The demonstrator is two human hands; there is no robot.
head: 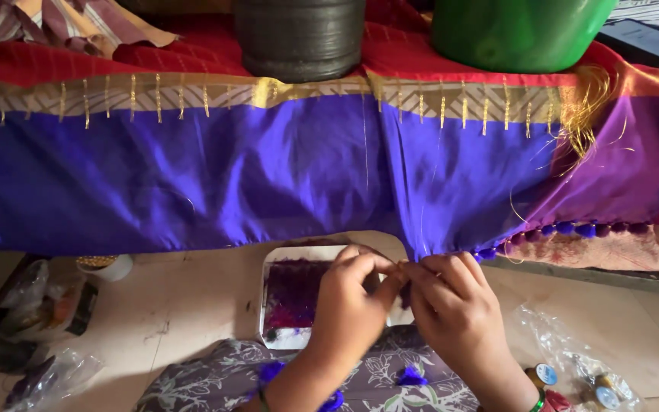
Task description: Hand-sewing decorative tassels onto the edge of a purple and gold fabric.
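At lower centre, left hand and right hand pinched the purple cloth's hem; tassels hung finished rightward, while the hem leftward looked bare.

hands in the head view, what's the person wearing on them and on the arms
Both forearms are bare, with no sleeves or gloves showing. The left hand has a thin dark band at the wrist. The right hand has green and red bangles at the wrist. No rings can be made out on the fingers.
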